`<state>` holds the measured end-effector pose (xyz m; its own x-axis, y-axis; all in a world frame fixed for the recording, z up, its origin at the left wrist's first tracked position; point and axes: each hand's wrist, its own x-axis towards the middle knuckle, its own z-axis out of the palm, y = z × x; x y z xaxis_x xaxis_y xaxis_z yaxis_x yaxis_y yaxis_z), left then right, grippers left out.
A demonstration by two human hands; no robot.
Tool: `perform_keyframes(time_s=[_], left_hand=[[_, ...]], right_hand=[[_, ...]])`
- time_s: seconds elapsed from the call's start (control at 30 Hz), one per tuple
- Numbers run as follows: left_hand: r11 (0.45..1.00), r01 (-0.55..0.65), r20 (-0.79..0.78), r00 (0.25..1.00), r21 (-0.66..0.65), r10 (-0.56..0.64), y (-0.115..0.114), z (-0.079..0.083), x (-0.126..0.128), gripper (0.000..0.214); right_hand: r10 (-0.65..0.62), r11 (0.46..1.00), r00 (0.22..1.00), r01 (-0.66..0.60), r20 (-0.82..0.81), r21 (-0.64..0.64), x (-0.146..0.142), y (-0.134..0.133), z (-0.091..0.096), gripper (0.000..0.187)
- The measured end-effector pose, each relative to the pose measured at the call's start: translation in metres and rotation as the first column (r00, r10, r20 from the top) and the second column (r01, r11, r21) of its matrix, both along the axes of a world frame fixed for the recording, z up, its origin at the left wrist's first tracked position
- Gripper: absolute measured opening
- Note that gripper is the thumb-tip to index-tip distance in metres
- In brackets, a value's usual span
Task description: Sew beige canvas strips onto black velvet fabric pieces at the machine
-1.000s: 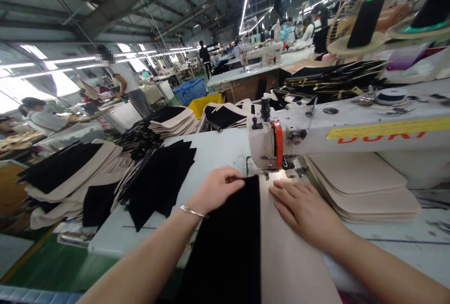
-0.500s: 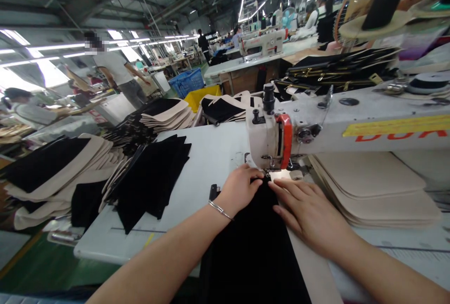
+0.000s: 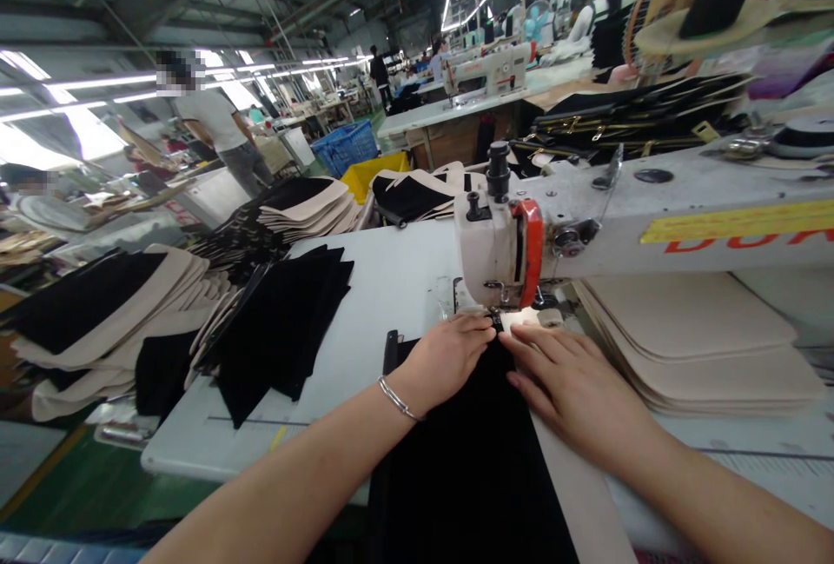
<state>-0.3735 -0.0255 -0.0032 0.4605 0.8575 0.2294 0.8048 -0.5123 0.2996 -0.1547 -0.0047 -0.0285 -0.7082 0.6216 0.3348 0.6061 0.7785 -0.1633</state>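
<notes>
A black fabric piece (image 3: 469, 451) lies on a beige panel (image 3: 573, 494) on the white sewing table (image 3: 384, 295), its far edge under the needle of the white sewing machine (image 3: 521, 242). My left hand (image 3: 446, 355), with a silver bracelet at the wrist, is closed and pinches the far edge of the black piece just left of the needle. Flat, with its fingers stretched out, my right hand (image 3: 573, 381) presses on the fabric right beside the presser foot.
A pile of loose black pieces (image 3: 287, 321) lies left on the table. Stacks of black and beige panels (image 3: 97, 312) sit further left. A stack of beige panels (image 3: 697, 347) rests under the machine arm. Other people work at tables behind; blue and yellow crates (image 3: 365, 160) stand on the floor.
The black piece has been slid right and forward to the needle. Both hands moved with it toward the presser foot, and the view shifted slightly.
</notes>
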Motion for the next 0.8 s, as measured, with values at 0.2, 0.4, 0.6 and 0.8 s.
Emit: perform_keyframes(time_s=[0.2,0.4,0.6,0.8], left_hand=[[0.999,0.015,0.020,1.000,-0.036,-0.015,0.007,-0.001,-0.004,0.027],[0.964,0.148,-0.088,0.981,-0.219,-0.171,-0.055,0.033,0.000,0.048],[0.905,0.294,-0.183,0.915,-0.307,-0.359,-0.148,0.032,0.011,0.056],[0.919,0.219,-0.174,0.942,-0.327,-0.286,-0.155,0.035,0.013,0.059]], right_hand=[[0.004,1.000,1.000,-0.003,-0.029,0.010,-0.003,-0.001,0.002,0.044],[0.022,0.999,0.999,-0.020,-0.027,0.041,0.017,-0.046,0.005,0.040],[0.203,0.936,0.979,-0.197,0.007,0.290,0.057,-0.121,0.003,0.047],[0.212,0.944,0.977,-0.204,-0.001,0.258,0.066,-0.135,0.003,0.038]])
